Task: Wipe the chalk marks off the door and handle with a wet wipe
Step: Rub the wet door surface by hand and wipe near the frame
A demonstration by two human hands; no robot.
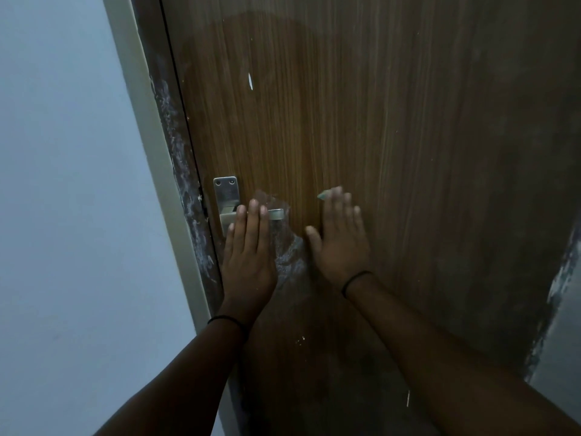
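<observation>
1. In the head view, the left hand (248, 247) lay flat just left of frame centre, its fingers (254, 215) straight and close together, reaching over the metal handle (276, 214) so that the lever's middle was hidden and only its right end showed past them.
2. The right hand (341, 240) pressed flat against the door (361, 105) just right of centre, fingers straight and slightly spread. A small pale greenish corner, seemingly the wet wipe (323, 195), showed at the fingertips; the rest was hidden under the palm.
3. The door was brown wood-grain laminate with vertical streaks. The handle was brushed metal, a flat lever on a rectangular plate (225, 190) with two screws at its top.
4. Whitish chalk marks (290, 256) smeared the door between the two hands, below the lever. A small white streak (250, 80) sat higher up, and white specks (300, 340) lay lower down.
5. The dark door frame (185, 171) on the left carried mottled white smears, beside a pale wall (63, 184). A thin black band (355, 280) circled each wrist.
</observation>
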